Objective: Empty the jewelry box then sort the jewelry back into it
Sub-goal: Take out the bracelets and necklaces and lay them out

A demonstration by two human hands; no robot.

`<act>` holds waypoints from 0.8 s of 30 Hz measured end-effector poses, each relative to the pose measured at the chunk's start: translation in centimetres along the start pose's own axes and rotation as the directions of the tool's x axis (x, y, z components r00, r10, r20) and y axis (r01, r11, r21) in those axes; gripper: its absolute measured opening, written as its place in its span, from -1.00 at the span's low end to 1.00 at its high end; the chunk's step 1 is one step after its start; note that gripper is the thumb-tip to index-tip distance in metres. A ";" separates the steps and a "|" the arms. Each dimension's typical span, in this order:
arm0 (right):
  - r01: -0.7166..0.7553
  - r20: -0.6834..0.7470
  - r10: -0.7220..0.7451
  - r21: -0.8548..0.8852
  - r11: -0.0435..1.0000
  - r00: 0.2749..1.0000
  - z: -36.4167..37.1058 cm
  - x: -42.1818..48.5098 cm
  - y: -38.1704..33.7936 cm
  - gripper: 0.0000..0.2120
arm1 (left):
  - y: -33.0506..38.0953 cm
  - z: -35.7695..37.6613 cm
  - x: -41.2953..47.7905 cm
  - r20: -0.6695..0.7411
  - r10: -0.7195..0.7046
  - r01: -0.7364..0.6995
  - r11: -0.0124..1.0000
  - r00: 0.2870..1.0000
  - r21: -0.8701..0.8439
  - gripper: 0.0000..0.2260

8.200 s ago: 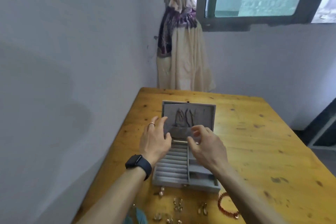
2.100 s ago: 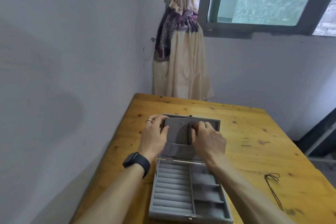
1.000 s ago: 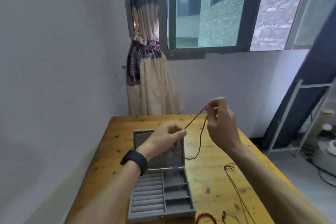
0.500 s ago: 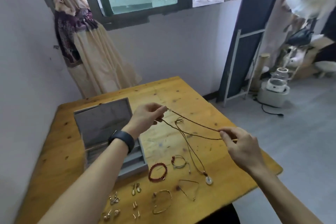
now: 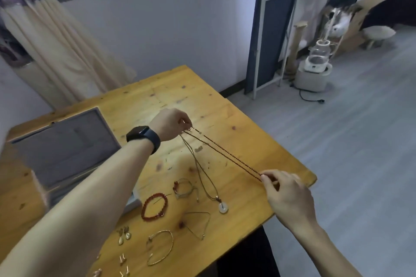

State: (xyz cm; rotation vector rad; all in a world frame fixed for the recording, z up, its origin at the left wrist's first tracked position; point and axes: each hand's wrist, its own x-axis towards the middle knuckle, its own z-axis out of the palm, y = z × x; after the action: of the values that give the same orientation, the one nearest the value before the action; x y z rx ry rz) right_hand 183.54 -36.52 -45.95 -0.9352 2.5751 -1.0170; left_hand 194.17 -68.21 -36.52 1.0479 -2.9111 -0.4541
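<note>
A dark red beaded necklace is held taut above the bench, between the open grey jewelry box at the left edge and the right corner. One end is pinched in the curled fingers of the left hand, and the other is pinched by the fingers of the right hand. Beneath it lies a cord necklace with a white disc pendant. A red bead bracelet, a gold bangle and earrings are spread towards the near edge.

On the table, the jewelry box lies left, the bead bracelet just right of it, earrings nearer.
</note>
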 end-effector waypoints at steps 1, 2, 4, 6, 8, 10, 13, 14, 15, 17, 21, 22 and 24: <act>0.014 0.010 -0.014 -0.027 1.000 1.000 0.4 0.0 -0.3 -0.85 | 0.0 0.4 0.8 -0.002 0.006 -0.005 0.999 1.000 0.036 -0.89; 0.030 0.018 -0.030 -0.053 0.998 0.999 0.7 0.0 -0.6 -0.85 | 0.0 0.8 1.5 -0.010 0.009 -0.008 0.998 1.000 0.062 -0.89; 0.057 0.040 -0.053 -0.104 0.993 0.998 1.3 0.2 -1.2 -0.85 | 0.2 1.7 2.7 -0.034 0.008 -0.005 0.994 0.999 0.105 -0.88; 0.073 0.061 -0.067 -0.116 0.991 0.996 1.7 0.2 -1.6 -0.85 | 0.4 2.7 3.5 -0.053 0.010 -0.003 0.990 0.999 0.139 -0.90; 0.073 0.062 -0.067 -0.100 0.992 0.996 2.0 0.2 -1.8 -0.86 | 0.6 3.7 4.2 -0.048 0.013 -0.005 0.989 0.999 0.148 -0.90; 0.072 0.050 -0.067 -0.096 0.993 0.997 2.2 0.1 -1.8 -0.87 | 0.6 4.7 4.8 -0.045 0.036 -0.029 0.987 0.998 0.161 -0.91; 0.089 0.034 -0.085 -0.100 0.991 0.996 2.4 0.1 -1.7 -0.89 | 0.6 5.8 5.5 -0.051 0.076 -0.066 0.982 0.996 0.178 -0.90; 0.091 0.033 -0.088 -0.102 0.991 0.996 2.4 0.1 -1.7 -0.90 | 0.6 6.0 5.6 -0.061 0.086 -0.074 0.980 0.994 0.183 -0.89; 0.090 0.029 -0.088 -0.102 0.991 0.996 2.4 0.2 -1.8 -0.91 | 0.5 6.0 5.8 -0.079 0.101 -0.085 0.978 0.992 0.192 -0.89; 0.088 0.022 -0.086 -0.095 0.992 0.996 2.4 0.2 -1.7 -0.93 | 0.5 6.0 5.9 -0.125 0.133 -0.103 0.970 0.983 0.219 -0.90; 0.111 0.029 -0.109 -0.104 0.988 0.994 2.4 0.1 -1.8 -0.92 | 0.3 5.9 5.5 -0.150 0.180 -0.130 0.948 0.972 0.291 -0.85; 0.119 0.029 -0.116 -0.104 0.987 0.993 2.4 0.0 -1.8 -0.93 | 0.4 6.0 5.3 -0.153 0.182 -0.134 0.950 0.971 0.282 -0.83; 0.125 0.017 -0.124 -0.104 0.987 0.992 2.5 0.0 -1.8 -0.97 | 0.8 6.3 4.8 -0.183 0.157 -0.117 0.970 0.971 0.212 -0.81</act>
State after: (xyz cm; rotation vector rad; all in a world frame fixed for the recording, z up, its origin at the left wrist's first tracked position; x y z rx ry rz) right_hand 185.43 -38.86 -46.58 -1.1381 2.6116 -0.9121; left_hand 189.29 -68.96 -42.74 0.8442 -2.8670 -0.0487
